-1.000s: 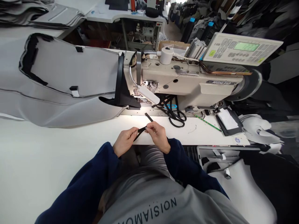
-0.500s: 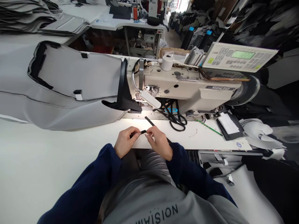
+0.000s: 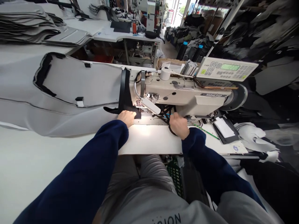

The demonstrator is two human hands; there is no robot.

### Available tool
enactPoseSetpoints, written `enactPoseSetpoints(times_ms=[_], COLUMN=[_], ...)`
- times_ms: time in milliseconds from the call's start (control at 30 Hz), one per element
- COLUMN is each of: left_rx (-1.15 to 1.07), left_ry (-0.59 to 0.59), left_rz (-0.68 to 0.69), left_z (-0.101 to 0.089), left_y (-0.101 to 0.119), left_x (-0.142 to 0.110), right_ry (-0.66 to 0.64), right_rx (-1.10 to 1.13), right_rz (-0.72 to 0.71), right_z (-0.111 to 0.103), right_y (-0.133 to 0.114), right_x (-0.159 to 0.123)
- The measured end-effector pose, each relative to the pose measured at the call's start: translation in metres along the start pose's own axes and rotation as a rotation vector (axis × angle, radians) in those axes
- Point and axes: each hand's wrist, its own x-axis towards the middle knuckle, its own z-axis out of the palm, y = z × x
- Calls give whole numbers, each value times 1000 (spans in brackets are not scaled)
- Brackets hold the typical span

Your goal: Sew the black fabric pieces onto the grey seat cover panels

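My left hand [image 3: 126, 118] is at the near edge of a black fabric flap [image 3: 127, 100], its fingers closed on the material. That flap is joined to a large grey padded cover [image 3: 86, 84] lying left of the sewing machine [image 3: 184, 93]. Below the machine arm, my right hand [image 3: 178, 125] is closed in a fist over the scissors, whose black handle loop [image 3: 172, 132] shows beside it. What the fist holds is hidden. Black straps [image 3: 164, 113] lie tangled just behind this hand.
A white lamp [image 3: 150, 105] hangs in front of the needle area. The control panel [image 3: 227, 68] stands above the machine's right end. A green pencil-like stick [image 3: 206, 132] and white paper [image 3: 224, 126] lie to the right. Grey panels [image 3: 25, 23] are stacked at the back left.
My hands have parted from the short black strip they held together near the table's front edge. The left has moved forward to the black flap, the right forward and right to the scissors.
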Motion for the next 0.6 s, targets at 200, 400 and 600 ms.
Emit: enactPoseSetpoints(times_ms=[200,400,600], left_rx=[-92,-147,-230], left_ry=[63,124,214], left_rz=[-11,-59,-177], left_z=[13,14,21], left_y=[-18,-21,-21], left_x=[-7,-5,-5], right_ry=[162,352,347], right_rx=[147,493,564], right_rz=[-270,-474,-555], right_z=[-5,56,72], right_y=[-44,-110,-102], right_x=[17,72,96])
